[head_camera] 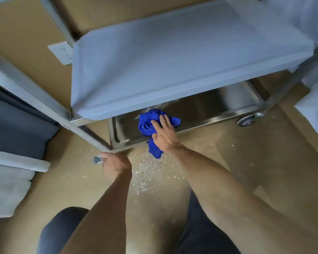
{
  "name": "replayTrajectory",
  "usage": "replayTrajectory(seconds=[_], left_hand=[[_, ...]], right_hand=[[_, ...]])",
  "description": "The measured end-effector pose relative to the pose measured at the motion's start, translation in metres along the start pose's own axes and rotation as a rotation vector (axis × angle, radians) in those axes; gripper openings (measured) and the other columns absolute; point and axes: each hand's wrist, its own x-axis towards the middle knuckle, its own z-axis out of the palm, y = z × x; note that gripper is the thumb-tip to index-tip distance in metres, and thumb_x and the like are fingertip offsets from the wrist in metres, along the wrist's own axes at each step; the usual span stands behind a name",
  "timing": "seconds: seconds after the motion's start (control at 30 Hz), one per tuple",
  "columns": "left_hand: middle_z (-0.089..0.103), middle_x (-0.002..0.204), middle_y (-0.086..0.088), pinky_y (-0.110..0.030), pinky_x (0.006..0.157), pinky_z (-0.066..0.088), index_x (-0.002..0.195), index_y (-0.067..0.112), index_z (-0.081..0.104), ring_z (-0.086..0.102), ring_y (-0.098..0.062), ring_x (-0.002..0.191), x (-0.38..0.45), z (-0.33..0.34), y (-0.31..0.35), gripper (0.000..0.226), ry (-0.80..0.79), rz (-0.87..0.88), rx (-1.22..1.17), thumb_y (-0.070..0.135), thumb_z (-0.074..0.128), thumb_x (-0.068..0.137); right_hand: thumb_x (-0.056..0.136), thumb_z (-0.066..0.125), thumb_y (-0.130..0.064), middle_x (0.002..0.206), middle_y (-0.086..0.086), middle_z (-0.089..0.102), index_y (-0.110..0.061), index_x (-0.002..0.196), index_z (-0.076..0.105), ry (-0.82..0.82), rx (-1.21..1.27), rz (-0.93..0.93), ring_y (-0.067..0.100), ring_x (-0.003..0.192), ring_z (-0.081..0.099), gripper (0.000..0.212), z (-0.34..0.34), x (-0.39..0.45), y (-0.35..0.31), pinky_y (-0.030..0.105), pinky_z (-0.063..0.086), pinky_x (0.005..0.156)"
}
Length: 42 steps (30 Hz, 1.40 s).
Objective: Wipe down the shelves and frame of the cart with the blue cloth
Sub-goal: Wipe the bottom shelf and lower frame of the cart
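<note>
Nearest the camera, the person's knees in dark trousers (62, 230) frame a tan floor (264, 162) scattered with pale crumbs (145, 173). The left hand (116, 164) is low at the near left corner of the cart, just by the foot of a slanting metal frame post (86, 131); its fingers curl around something small and metallic (98, 159), though blur makes it hard to say what that is.

A little farther, the right hand (163, 133) lies flat, fingers spread, pressing the blue cloth (149, 123) onto the near rim of the cart's bottom shelf (209, 110). The cloth is bunched on the steel tray, with one corner hanging over the rim towards the floor. More pale specks lie on the tray just beyond the cloth.

Above and beyond, the middle shelf (173, 57) is covered in a pale film. At the far right a caster wheel (246, 120) rests on the floor under the right post. On the far left a white wall socket (61, 52) sits on the tan wall, beside the cart.
</note>
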Motion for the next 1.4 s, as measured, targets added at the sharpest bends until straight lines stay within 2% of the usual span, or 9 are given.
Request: replayTrajectory(seconds=[0.07,0.23,0.37,0.57,0.77,0.9,1.07,1.2,1.4], left_hand=[[0.046,0.132,-0.031,-0.049,0.094,0.046,0.144,-0.004,0.015,0.053,-0.047,0.112,0.019,-0.005,-0.005,0.075,0.080,-0.091,-0.194,0.034,0.054,0.093],[0.062,0.110,-0.024,-0.043,0.085,0.047,0.114,0.000,0.049,0.061,-0.038,0.100,0.038,-0.025,0.024,0.038,0.063,-0.043,-0.227,0.034,0.039,0.102],[0.062,0.111,-0.024,-0.043,0.082,0.044,0.113,-0.001,0.049,0.061,-0.039,0.102,0.044,-0.020,0.021,0.037,0.058,-0.021,-0.141,0.034,0.039,0.103],[0.064,0.110,-0.023,-0.040,0.078,0.042,0.113,0.000,0.050,0.062,-0.039,0.101,0.052,-0.017,0.015,0.038,0.048,0.014,-0.060,0.035,0.038,0.104],[0.064,0.110,-0.026,-0.042,0.081,0.044,0.111,-0.001,0.055,0.060,-0.042,0.103,0.064,-0.020,0.004,0.045,0.019,0.053,-0.091,0.041,0.041,0.101],[0.065,0.109,-0.022,-0.038,0.074,0.043,0.110,0.000,0.052,0.063,-0.039,0.100,0.054,-0.026,0.008,0.041,0.021,0.052,-0.076,0.039,0.040,0.102],[0.066,0.107,-0.019,-0.040,0.077,0.048,0.110,0.002,0.050,0.064,-0.036,0.098,0.043,-0.022,0.018,0.039,0.056,0.003,-0.073,0.039,0.039,0.103],[0.065,0.107,-0.020,-0.041,0.077,0.048,0.111,0.001,0.048,0.065,-0.037,0.097,0.044,-0.016,0.015,0.038,0.067,0.041,-0.034,0.036,0.038,0.104],[0.066,0.106,-0.021,-0.040,0.074,0.049,0.110,0.002,0.047,0.065,-0.036,0.096,0.046,-0.016,0.015,0.036,0.068,0.048,-0.021,0.036,0.037,0.104]], right_hand=[[0.092,0.051,-0.021,0.155,0.019,0.028,-0.013,0.146,0.042,0.041,-0.049,0.003,0.037,0.147,0.018,0.055,-0.016,-0.002,0.031,0.047,0.019,0.120],[0.089,0.043,-0.033,0.156,0.023,0.024,-0.016,0.147,0.040,0.141,-0.066,0.389,0.040,0.146,0.015,0.061,-0.059,0.003,0.124,0.045,0.014,0.121],[0.085,0.055,-0.036,0.159,0.027,0.004,-0.019,0.153,0.023,0.071,-0.094,0.492,0.044,0.148,-0.003,0.077,-0.042,0.017,0.093,0.052,0.015,0.117],[0.077,0.063,-0.036,0.159,0.027,-0.007,-0.020,0.155,0.010,-0.140,-0.151,0.161,0.049,0.145,-0.013,0.096,0.010,0.041,-0.051,0.058,0.011,0.119],[0.099,0.042,-0.041,0.162,0.019,-0.008,-0.024,0.153,0.019,-0.228,-0.073,-0.163,0.039,0.149,-0.015,0.062,0.064,0.040,-0.146,0.053,0.011,0.119],[0.091,0.050,-0.030,0.163,0.008,0.014,-0.029,0.147,0.040,-0.060,-0.027,-0.063,0.027,0.152,0.003,0.057,0.052,0.019,-0.104,0.047,0.017,0.118],[0.085,0.033,-0.033,0.156,0.020,0.029,-0.018,0.144,0.047,0.131,-0.066,0.298,0.039,0.147,0.020,0.062,0.001,-0.014,0.030,0.051,0.027,0.114],[0.085,0.011,-0.038,0.153,0.023,0.033,-0.002,0.145,0.043,0.127,-0.199,0.503,0.051,0.142,0.019,0.077,-0.049,-0.014,0.145,0.056,0.008,0.120],[0.095,0.043,-0.026,0.160,0.026,0.008,-0.015,0.152,0.028,0.109,-0.193,0.592,0.045,0.147,0.002,0.060,-0.034,0.023,0.108,0.051,0.014,0.117]])
